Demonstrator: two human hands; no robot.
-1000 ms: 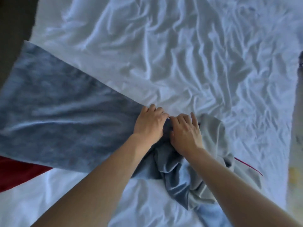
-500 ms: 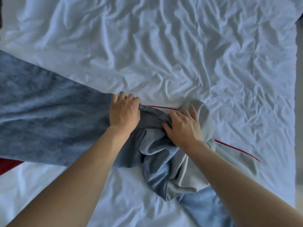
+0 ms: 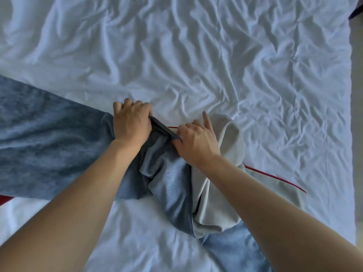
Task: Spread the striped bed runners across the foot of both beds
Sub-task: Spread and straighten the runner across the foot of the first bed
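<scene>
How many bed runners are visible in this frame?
1: the blue-grey bed runner lies across the white sheet, flat at left and bunched at centre, where the left hand and right hand grip it. A second may be out of frame.

You've only got the one view here, a wide-angle camera on your head, pointing forward and steeply down, nearly straight onto the wrinkled white bed sheet (image 3: pixel 216 55). It sits close: both bare forearms run in from the bottom edge and meet mid-frame, your left hand (image 3: pixel 131 122) and right hand (image 3: pixel 196 142) on the crumpled blue-grey bed runner with red piping (image 3: pixel 49 138). The bed's right edge shows at the frame's right side.
</scene>
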